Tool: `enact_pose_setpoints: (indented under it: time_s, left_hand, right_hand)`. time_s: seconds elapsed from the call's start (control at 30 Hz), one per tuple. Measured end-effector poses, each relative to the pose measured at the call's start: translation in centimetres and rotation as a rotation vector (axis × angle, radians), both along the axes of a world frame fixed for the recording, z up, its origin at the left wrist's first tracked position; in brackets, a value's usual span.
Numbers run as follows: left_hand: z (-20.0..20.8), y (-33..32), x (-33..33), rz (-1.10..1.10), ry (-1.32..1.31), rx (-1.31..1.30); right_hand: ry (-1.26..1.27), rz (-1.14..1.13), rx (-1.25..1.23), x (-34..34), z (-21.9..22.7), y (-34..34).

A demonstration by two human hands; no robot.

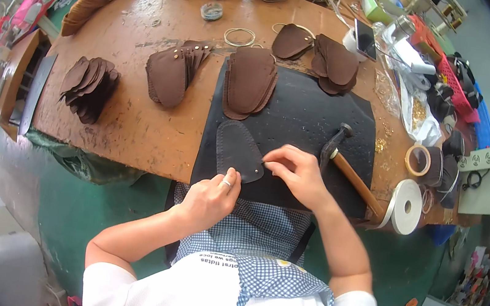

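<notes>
A dark leather piece (237, 146) with a stitched-looking edge and a small brass stud (256, 170) lies on the black mat (318, 110) in front of me. At its lower edge, my left hand (211, 197) is closed, fingertips and thumb pressed on the leather. My right hand (297, 173) is pinched at the piece's right edge, close to the stud; whatever lies between its fingertips is too small to make out. To the right of that hand, a hammer (350, 174) with a wooden handle rests on the mat. Just beyond the piece is a stack of brown leather pieces (250, 82).
Studded leather pieces (168, 78) and another pile (88, 86) lie leftward. More brown stacks (335, 63) sit at the mat's far side. Tape (417, 159), a white roll (405, 206) and a pink basket (456, 91) crowd the right. A round tin (211, 11) stands farther back.
</notes>
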State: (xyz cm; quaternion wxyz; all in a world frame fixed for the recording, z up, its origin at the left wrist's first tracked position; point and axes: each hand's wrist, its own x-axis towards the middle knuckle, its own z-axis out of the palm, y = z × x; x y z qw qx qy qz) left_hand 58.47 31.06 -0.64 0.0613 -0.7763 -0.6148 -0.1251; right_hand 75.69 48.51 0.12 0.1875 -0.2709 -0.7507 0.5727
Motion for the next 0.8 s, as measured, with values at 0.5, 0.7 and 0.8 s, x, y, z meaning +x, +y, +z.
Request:
enact_pose_setpoints:
  time_s: [0.5,0.7,0.8]
  left_hand:
    - [5.9,0.8,-0.3,0.066,-0.375,0.265]
    - [10.0,0.0,-2.0,0.161,-0.811,-0.043]
    - [9.2,1.3,-3.2,0.26,-0.952,-0.296]
  right_hand:
    - [0.127,-0.121,0.341,2.4,2.2,-2.9]
    - [0.185,-0.161,0.045,2.7,2.8,-2.8]
    - [0.157,-0.241,0.051,3.2,2.0,-2.4]
